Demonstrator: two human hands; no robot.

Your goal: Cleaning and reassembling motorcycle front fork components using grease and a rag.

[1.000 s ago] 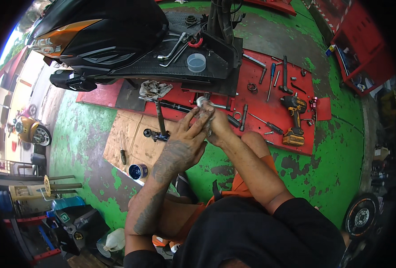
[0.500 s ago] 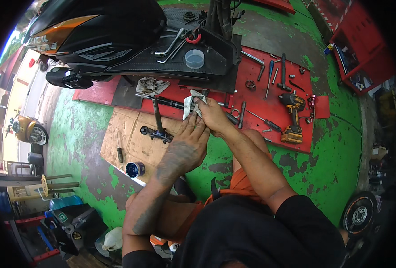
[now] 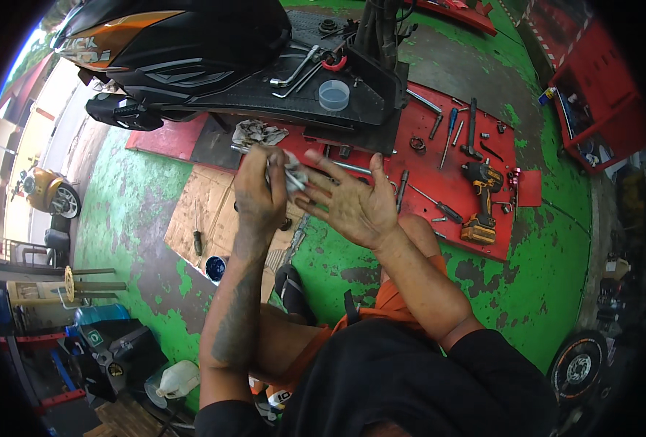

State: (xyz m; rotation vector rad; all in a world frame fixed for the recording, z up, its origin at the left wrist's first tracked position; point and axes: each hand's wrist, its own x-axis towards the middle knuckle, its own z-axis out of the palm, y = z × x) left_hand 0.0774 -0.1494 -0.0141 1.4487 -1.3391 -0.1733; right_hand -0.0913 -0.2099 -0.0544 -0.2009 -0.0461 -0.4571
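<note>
A crumpled whitish rag is gripped in my left hand, its fingers closed around it. My right hand is turned palm up with the fingers spread, the fingertips beside the rag and slightly blurred. Below the hands lies a sheet of brown cardboard. Most of the dark metal steering stem seen earlier on it is now hidden behind my left hand and forearm. A screwdriver and an open jar of dark blue grease are on the cardboard's left part.
Ahead stands a black and orange scooter, with wrenches and a clear round tub on its footboard. A yellow-black cordless impact driver and several hand tools lie on the red platform. Another dirty rag sits near the scooter.
My hands have parted from around the rag. The left has drawn left with the rag, while the right has turned palm up and spread its fingers. The view has shifted slightly.
</note>
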